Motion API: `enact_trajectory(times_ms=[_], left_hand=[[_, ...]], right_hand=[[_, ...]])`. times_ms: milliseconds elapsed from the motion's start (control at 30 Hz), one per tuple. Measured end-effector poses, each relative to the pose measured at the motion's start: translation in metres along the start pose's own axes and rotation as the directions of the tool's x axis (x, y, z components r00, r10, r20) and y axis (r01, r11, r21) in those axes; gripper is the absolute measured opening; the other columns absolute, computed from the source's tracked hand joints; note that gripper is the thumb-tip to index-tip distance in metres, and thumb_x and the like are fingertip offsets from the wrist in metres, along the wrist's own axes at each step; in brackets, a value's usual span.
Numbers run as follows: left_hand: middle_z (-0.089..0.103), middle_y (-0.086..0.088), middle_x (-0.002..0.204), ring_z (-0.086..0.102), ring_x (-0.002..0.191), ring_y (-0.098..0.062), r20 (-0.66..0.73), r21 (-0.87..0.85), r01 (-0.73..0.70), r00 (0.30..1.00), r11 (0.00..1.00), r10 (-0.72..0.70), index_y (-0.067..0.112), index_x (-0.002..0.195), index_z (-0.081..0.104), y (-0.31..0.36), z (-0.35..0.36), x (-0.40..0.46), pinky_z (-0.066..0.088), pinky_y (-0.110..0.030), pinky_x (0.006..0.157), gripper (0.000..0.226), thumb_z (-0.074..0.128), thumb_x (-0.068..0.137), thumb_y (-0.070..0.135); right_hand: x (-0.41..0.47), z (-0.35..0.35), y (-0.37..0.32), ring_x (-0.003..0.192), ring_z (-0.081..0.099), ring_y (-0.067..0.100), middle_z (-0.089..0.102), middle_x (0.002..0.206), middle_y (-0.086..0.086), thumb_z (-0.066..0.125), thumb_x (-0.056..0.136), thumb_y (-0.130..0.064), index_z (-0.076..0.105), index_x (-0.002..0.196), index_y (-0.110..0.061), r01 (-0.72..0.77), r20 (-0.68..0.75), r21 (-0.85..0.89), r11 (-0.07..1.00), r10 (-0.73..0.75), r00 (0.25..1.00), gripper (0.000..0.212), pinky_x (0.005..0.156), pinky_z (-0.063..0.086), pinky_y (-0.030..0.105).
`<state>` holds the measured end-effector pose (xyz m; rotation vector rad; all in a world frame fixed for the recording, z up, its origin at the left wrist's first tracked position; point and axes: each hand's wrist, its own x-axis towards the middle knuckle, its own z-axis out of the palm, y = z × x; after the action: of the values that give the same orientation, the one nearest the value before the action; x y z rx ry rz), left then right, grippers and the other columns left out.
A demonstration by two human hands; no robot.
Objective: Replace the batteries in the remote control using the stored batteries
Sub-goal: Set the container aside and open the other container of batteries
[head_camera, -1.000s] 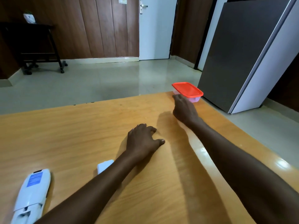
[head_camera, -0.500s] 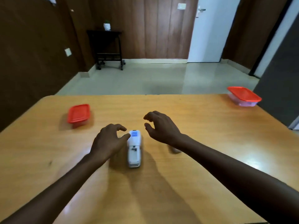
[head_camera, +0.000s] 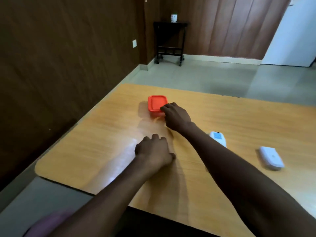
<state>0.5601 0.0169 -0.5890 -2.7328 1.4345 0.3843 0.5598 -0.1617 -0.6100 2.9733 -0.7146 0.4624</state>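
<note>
Wooden table, centre frame: our right hand curls onto near corner of red-lidded box; firm hold unclear. Left hand rests loosely curled, holding nothing. Brace box, peel 1 corner.

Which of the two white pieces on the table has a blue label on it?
The remote control, the white piece beside the right forearm. Its far end bears a blue label; the battery cover further right is plain white.

Red-lidded container, remote and cover on wooden table

Small container, lid on, near table's far-left corner; white remote toward table's right, lying flat, partly hidden by a forearm; detached white battery cover just right of it
</note>
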Motion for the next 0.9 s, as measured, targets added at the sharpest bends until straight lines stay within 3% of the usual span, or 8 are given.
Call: enact_trajectory(times_ms=[233,400,467,533,600,667,767,900], left_hand=[[0.058,-0.009,0.13,0.056,0.118,-0.035,-0.027,-0.074,0.007,1.0,0.997,-0.009,0.019,0.126,0.058,0.003,-0.015,0.004,0.05,-0.044,0.095,0.054,0.056,0.088,0.059],[0.062,-0.007,0.127,0.059,0.116,-0.031,-0.104,-0.352,0.004,0.994,0.936,-0.043,0.017,0.127,0.057,0.016,-0.033,-0.004,0.047,-0.035,0.086,0.054,0.059,0.088,0.055],[0.062,-0.007,0.118,0.061,0.109,-0.028,-0.038,-0.627,0.008,0.998,0.779,-0.041,0.018,0.119,0.059,0.028,-0.035,-0.006,0.053,-0.037,0.088,0.038,0.063,0.087,0.038],[0.063,-0.009,0.104,0.064,0.095,-0.028,0.075,-0.898,0.056,0.997,0.436,0.028,0.011,0.099,0.062,0.044,-0.036,-0.008,0.06,-0.046,0.088,0.015,0.06,0.085,0.015],[0.065,-0.013,0.09,0.067,0.087,-0.033,0.164,-0.986,0.161,0.975,0.036,0.147,0.005,0.084,0.062,0.06,-0.035,-0.013,0.06,-0.052,0.087,0.012,0.053,0.078,0.002],[0.066,-0.016,0.086,0.068,0.084,-0.038,0.173,-0.943,0.237,0.949,-0.234,0.264,0.004,0.083,0.06,0.077,-0.033,-0.017,0.056,-0.056,0.092,0.016,0.048,0.072,0.001],[0.061,-0.017,0.095,0.064,0.087,-0.037,0.102,-0.9,0.26,0.906,-0.349,0.411,0.007,0.092,0.059,0.095,-0.025,-0.02,0.056,-0.053,0.092,0.021,0.052,0.072,0.006],[0.064,-0.019,0.112,0.067,0.109,-0.038,0.021,-0.924,0.227,0.834,-0.308,0.551,0.006,0.114,0.067,0.112,-0.017,-0.021,0.055,-0.052,0.094,0.035,0.063,0.079,0.005]], right_hand=[[-0.007,-0.003,-0.008,0.074,0.061,0.039,0.067,0.074,0.018,0.062,0.073,0.012,0.066,0.075,0.0,0.031,-0.19,-0.066,0.997,-0.043,0.981,0.013,0.053,0.04,0.037],[-0.085,-0.045,0.017,0.085,0.063,0.03,0.071,0.084,0.007,0.069,0.08,0.001,0.069,0.087,-0.008,0.017,-0.348,0.058,0.998,0.004,0.938,0.012,0.054,0.05,0.036],[-0.127,-0.066,0.029,0.086,0.065,0.029,0.072,0.09,0.006,0.071,0.082,-0.002,0.071,0.093,-0.01,0.014,-0.357,0.106,0.994,0.025,0.934,0.014,0.06,0.054,0.038],[-0.168,-0.085,0.04,0.083,0.066,0.027,0.073,0.094,0.004,0.074,0.081,-0.001,0.072,0.095,-0.011,-0.005,-0.362,0.155,0.988,0.062,0.93,0.018,0.063,0.053,0.034],[-0.201,-0.1,0.05,0.074,0.065,0.019,0.073,0.094,0.0,0.078,0.08,-0.001,0.074,0.096,-0.013,-0.052,-0.382,0.228,0.972,0.139,0.914,0.02,0.063,0.047,0.026],[-0.231,-0.112,0.058,0.073,0.068,0.014,0.073,0.095,-0.004,0.08,0.081,-0.003,0.075,0.098,-0.015,-0.076,-0.393,0.336,0.939,0.213,0.895,0.021,0.066,0.053,0.027],[-0.268,-0.117,0.071,0.089,0.074,0.009,0.075,0.097,-0.003,0.083,0.078,0.003,0.077,0.098,-0.008,-0.033,-0.387,0.57,0.821,0.304,0.871,0.025,0.083,0.061,0.026],[-0.292,-0.12,0.094,0.096,0.075,0.008,0.078,0.1,0.002,0.074,0.079,0.017,0.076,0.098,-0.003,-0.085,-0.273,0.735,0.672,0.408,0.871,0.027,0.09,0.059,0.027]])
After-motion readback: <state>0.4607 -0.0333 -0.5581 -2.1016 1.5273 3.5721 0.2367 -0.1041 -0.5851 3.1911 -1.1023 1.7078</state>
